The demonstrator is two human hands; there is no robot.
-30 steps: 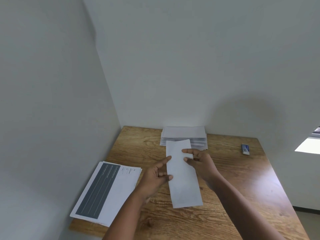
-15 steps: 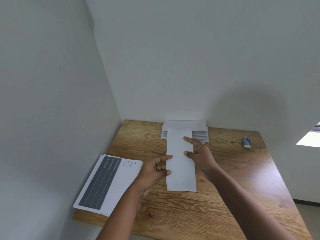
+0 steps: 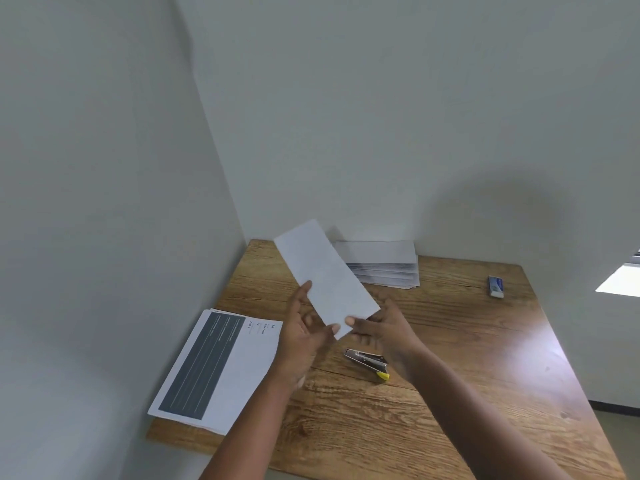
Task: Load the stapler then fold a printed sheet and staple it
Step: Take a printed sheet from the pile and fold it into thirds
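Head camera showed both hands, left and right, pinching the folded white paper strip aloft; next, by my judgement, came reaching the silver yellow-tipped stapler.

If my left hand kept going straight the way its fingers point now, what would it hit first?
Probably nothing soon: the left hand, gripping the folded sheet, points up and away toward the table's far left corner. Bare wood, then the wall, lies ahead; depth is unclear.
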